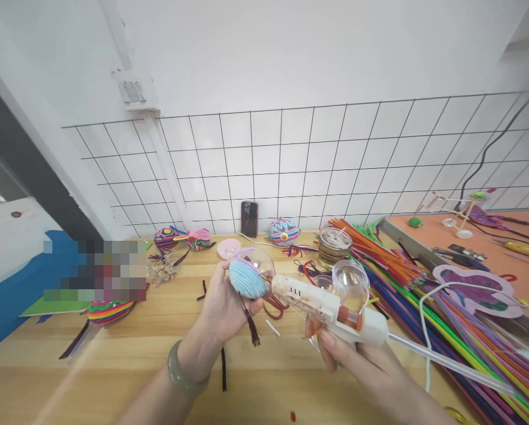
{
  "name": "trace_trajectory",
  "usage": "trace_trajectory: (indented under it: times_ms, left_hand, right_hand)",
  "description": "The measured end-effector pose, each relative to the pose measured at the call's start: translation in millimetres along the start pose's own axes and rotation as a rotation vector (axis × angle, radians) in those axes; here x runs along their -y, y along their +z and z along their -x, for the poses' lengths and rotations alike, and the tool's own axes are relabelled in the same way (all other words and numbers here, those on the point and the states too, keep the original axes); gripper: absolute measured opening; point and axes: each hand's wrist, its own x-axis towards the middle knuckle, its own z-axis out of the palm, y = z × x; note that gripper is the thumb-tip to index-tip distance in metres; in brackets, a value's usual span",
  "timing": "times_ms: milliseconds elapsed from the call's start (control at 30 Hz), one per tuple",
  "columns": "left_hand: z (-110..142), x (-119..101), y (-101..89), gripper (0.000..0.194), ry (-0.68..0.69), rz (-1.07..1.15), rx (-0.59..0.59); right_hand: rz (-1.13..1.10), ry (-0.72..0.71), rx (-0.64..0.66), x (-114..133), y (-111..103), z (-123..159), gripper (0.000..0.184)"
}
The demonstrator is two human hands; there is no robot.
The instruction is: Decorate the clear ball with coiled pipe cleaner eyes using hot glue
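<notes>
My left hand is closed around a clear plastic ball whose near side is covered in light blue fuzzy strips. A lilac strip borders the blue part, and a dark tassel hangs beneath it. In my right hand is a white hot glue gun, fingers wrapped about its handle and orange trigger. A clear glue stick runs out of its rear. The nozzle points left and meets the edge of the ball; whether it touches is hard to tell.
Bundles of coloured pipe cleaners cover the right side, with the white cord across them. Clear half shells and a round container lie behind the gun. A phone leans on the wall near a decorated ball.
</notes>
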Motion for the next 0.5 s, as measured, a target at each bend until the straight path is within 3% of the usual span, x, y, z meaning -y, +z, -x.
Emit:
trace_trajectory:
  times_ms: [500]
  left_hand:
    - [-2.5, 4.5, 0.4, 0.034, 0.056, 0.101, 0.098]
  right_hand:
    - [0.007, 0.017, 0.026, -1.6, 0.1, 1.7, 0.029]
